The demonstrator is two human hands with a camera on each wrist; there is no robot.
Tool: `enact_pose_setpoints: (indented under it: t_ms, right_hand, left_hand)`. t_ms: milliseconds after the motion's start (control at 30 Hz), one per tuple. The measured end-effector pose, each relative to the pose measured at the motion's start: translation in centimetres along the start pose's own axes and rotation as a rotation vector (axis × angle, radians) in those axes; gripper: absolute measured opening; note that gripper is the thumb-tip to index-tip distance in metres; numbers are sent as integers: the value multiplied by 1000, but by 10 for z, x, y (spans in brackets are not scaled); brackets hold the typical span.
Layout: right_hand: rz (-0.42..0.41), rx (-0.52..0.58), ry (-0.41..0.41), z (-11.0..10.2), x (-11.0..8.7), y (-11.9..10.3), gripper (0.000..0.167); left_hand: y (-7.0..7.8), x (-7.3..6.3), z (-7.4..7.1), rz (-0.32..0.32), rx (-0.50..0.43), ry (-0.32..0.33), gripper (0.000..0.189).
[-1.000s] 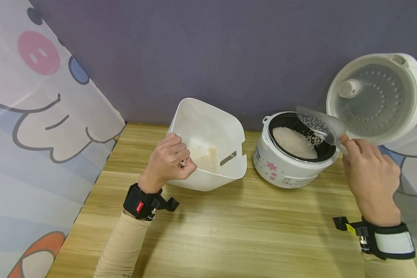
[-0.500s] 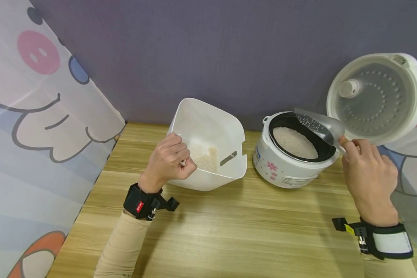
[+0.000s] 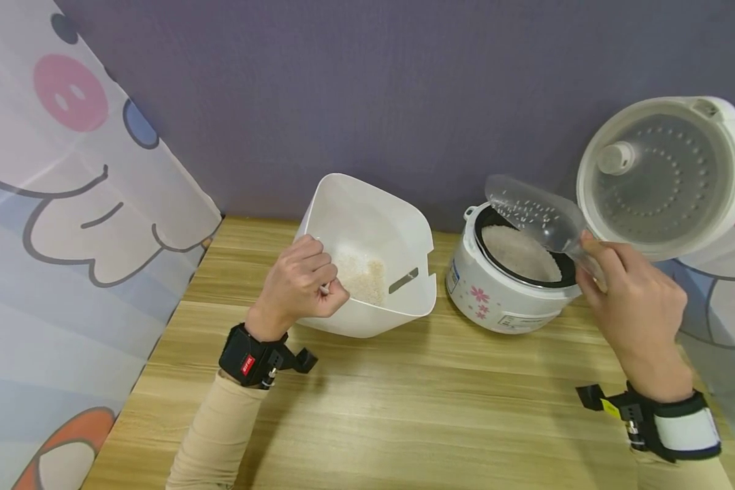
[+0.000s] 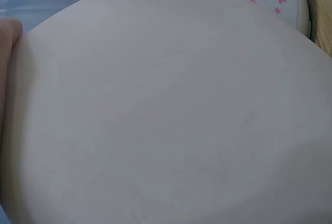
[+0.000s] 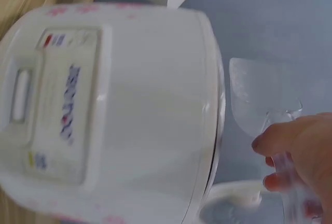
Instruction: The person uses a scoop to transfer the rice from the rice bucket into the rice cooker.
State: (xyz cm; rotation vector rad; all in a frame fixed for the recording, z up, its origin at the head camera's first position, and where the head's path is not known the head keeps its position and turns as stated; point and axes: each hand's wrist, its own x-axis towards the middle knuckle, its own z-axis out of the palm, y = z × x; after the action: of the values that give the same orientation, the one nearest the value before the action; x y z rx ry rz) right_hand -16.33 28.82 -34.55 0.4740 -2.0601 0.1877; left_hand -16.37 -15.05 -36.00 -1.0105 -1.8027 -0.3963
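Note:
My left hand (image 3: 300,282) grips the near-left rim of a white plastic rice bin (image 3: 367,211), which leans with its mouth up. Loose rice (image 3: 361,279) lies at its bottom. In the left wrist view the bin's wall (image 4: 166,99) fills nearly everything. My right hand (image 3: 640,303) holds a clear scoop (image 3: 535,211) by its handle above the rice cooker (image 3: 502,309). A few grains cling to the scoop. White rice (image 3: 517,252) fills part of the cooker's black inner pot. In the right wrist view, thumb and fingers wrap the scoop handle (image 5: 293,193).
The cooker's lid (image 3: 661,177) stands raised at the back right. Behind everything rises a purple-grey wall (image 3: 367,102). A cartoon-printed curtain (image 3: 98,224) borders the left side. The wooden table (image 3: 416,401) stretches in front of the bin and cooker.
Grains that were falling from the scoop into the pot have stopped. My right hand and the scoop have shifted left, with the scoop's tip slightly higher. My left hand stays on the bin.

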Motion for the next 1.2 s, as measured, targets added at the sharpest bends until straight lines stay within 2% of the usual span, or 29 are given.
enact_pose_setpoints:
  t_ms: [167, 400, 600, 767, 833, 933, 1000, 1067, 1200]
  right_hand:
    - [-103, 47, 11, 7, 16, -23, 24]
    - [-286, 89, -111, 23, 34, -49, 36]
    - [-418, 92, -236, 40, 38, -68, 33]
    - [-484, 95, -308, 52, 39, -82, 35]
    - [-509, 92, -356, 56, 40, -88, 45]
    - [-541, 68, -473, 60, 45, -98, 72]
    - [-562, 45, -523, 63, 47, -103, 81]
    - [-575, 30, -557, 66, 49, -107, 82]
    - [-593, 36, -569, 74, 51, -113, 68]
  left_hand:
    - [0, 0, 0, 6, -1, 1, 20]
    - [1, 1, 0, 0, 2, -6, 20]
    - [2, 3, 1, 3, 2, -3, 20]
    - [1, 2, 1, 7, 2, -7, 20]
    - [1, 3, 0, 8, 2, -9, 20]
    - [2, 3, 0, 9, 4, -11, 20]
    - [2, 3, -1, 10, 6, -10, 20]
    - [2, 4, -1, 11, 6, -8, 20]
    - [3, 4, -1, 17, 2, -10, 20]
